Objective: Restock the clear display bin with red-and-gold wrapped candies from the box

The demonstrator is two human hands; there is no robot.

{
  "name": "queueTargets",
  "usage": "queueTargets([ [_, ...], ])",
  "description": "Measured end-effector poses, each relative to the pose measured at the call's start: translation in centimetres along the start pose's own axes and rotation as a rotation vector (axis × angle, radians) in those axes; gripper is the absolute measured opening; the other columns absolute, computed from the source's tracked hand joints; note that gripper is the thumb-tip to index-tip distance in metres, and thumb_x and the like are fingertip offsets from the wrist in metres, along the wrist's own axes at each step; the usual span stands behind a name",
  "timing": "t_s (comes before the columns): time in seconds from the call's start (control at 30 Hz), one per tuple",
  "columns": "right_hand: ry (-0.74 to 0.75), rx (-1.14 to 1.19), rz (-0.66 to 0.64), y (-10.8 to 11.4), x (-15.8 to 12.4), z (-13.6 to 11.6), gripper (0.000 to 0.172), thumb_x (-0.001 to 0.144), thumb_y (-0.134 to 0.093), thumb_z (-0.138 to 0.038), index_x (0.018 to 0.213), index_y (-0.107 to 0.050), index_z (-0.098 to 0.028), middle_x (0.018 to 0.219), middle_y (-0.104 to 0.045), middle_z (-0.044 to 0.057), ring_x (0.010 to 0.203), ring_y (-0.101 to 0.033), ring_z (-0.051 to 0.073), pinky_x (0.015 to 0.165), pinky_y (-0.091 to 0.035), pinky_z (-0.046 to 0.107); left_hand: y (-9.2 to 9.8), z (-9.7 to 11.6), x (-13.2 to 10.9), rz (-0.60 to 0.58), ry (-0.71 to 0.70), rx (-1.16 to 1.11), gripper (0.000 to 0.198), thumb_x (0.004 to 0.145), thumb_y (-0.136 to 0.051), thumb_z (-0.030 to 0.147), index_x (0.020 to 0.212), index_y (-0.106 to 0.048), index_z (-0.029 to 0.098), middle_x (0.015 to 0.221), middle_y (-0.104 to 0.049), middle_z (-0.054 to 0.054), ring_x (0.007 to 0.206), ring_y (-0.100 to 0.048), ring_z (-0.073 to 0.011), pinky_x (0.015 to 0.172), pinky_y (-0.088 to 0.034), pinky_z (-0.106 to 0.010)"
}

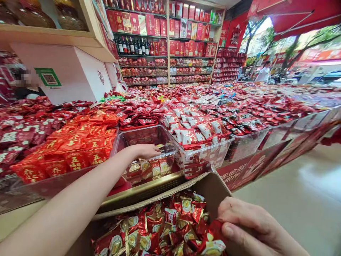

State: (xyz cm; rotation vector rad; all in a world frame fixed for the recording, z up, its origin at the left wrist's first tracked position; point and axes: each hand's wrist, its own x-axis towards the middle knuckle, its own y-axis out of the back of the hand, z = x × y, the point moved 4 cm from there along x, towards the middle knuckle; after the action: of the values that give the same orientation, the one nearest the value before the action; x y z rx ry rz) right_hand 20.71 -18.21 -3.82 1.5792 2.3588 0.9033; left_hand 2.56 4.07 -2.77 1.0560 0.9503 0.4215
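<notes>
My left hand reaches into a clear plastic bin, palm down with its fingers stretched out over the candies inside. Red and gold wrapped candies show through the bin's front wall; what lies under my palm is hidden. Below stands an open cardboard box filled with similar shiny candies. At the box's right side, my right hand is closed, thumb and fingers pinching a red wrapped candy. Part of that hand's grip is hidden behind its knuckles.
Orange-red packets fill the bin on the left. White and red packets are heaped in a clear bin on the right. More bins stretch back along the counter to shelves of bottles and boxes. Floor shows at right.
</notes>
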Motion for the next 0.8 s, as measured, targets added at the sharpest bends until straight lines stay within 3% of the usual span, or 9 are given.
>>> queueTargets([
  [0.17, -0.019, 0.033, -0.016, 0.1, 0.0, 0.3, 0.018, 0.083, -0.039, -0.022, 0.070, -0.051, -0.019, 0.069, -0.052, 0.003, 0.063, -0.049, 0.010, 0.056, -0.039, 0.020, -0.9, -0.2, 1.5, -0.058, -0.051, -0.111, 0.030, 0.083, -0.045, 0.033, 0.107, -0.052, 0.016, 0.117, -0.052, -0.006, 0.104, -0.049, -0.0234, 0.087, -0.036, -0.046],
  [0.4, -0.022, 0.030, -0.049, -0.4, 0.7, 0.5, 0.020, 0.083, -0.038, -0.024, 0.071, -0.053, -0.019, 0.069, -0.052, 0.004, 0.061, -0.049, 0.010, 0.055, -0.039, 0.021, -1.9, -0.8, 1.9, -0.114, 0.014, -0.209, 0.030, 0.082, -0.046, 0.034, 0.104, -0.053, 0.015, 0.112, -0.054, -0.006, 0.098, -0.053, -0.0221, 0.084, -0.040, -0.044],
  [0.63, 0.048, -0.019, -0.074, 0.2, 1.2, -0.3, 0.016, 0.082, -0.041, -0.020, 0.081, -0.057, -0.019, 0.074, -0.055, 0.004, 0.067, -0.052, 0.010, 0.059, -0.041, 0.021, -0.8, -0.7, 0.7, 0.009, 0.083, -0.189, 0.036, 0.082, -0.042, 0.041, 0.105, -0.052, 0.015, 0.115, -0.052, -0.007, 0.104, -0.049, -0.0236, 0.088, -0.033, -0.047],
  [0.8, 0.195, -0.149, 0.034, 2.9, 3.7, -3.9, 0.015, 0.081, -0.045, -0.016, 0.086, -0.058, -0.019, 0.076, -0.059, 0.004, 0.070, -0.054, 0.009, 0.061, -0.043, 0.019, -0.4, -1.1, 0.4, 0.067, 0.072, -0.232, 0.036, 0.081, -0.042, 0.044, 0.092, -0.058, 0.013, 0.099, -0.060, -0.005, 0.093, -0.054, -0.0220, 0.083, -0.037, -0.043],
])
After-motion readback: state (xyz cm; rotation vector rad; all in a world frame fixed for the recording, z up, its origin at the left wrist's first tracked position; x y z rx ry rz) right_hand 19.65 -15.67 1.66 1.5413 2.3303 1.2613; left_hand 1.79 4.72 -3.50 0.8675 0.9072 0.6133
